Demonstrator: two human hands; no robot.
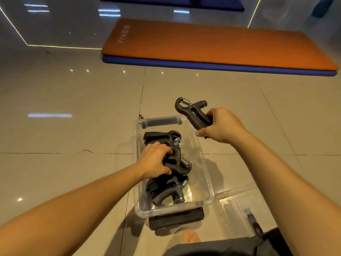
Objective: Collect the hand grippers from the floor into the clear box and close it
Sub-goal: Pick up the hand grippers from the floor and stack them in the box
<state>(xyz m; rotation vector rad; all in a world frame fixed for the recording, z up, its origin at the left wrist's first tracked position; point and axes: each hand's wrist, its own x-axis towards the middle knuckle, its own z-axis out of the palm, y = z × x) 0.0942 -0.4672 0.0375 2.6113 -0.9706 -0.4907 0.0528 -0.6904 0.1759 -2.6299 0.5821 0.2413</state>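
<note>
A clear box (206, 174) stands open on the tiled floor in front of me, with three black hand grippers with metal springs inside. My left hand (154, 160) reaches into the box and grips the middle hand gripper (180, 162). Another lies at the box's far end (162, 137), a third at the near end (166, 191). My right hand (222, 126) holds a fourth black hand gripper (191, 112) by its handles, just above the box's far right corner. The clear lid (238, 206) lies on the floor to the right of the box.
An orange mat (212, 43) on a blue mat lies on the floor beyond the box. A black block (175, 218) sits under the box's near end. My knee and dark shorts (221, 246) are at the bottom edge.
</note>
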